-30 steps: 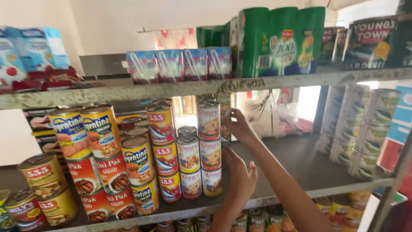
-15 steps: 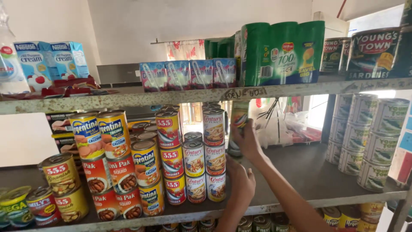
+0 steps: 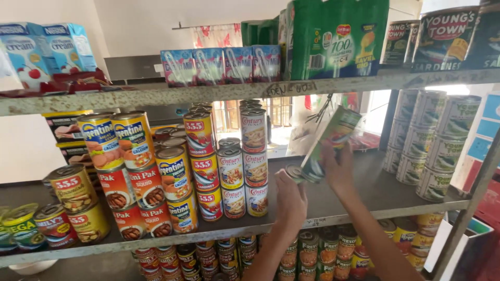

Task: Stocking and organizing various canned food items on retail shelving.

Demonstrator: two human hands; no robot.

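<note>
Tall green-labelled tin can [image 3: 330, 143] held tilted above grey metal shelf [image 3: 375, 195], right hand [image 3: 338, 169] fingers clenched round it; left hand [image 3: 290, 200] fingers grasping can's lower rim.

A pale plaster wall [image 3: 140, 26] rises behind worn grey metal shelves [image 3: 364, 195]. Daylight comes through a barred window [image 3: 278, 112] seen between the shelf boards, and a patterned curtain [image 3: 216, 36] hangs higher up. A slanted shelf post [image 3: 471, 203] stands at right.
</note>
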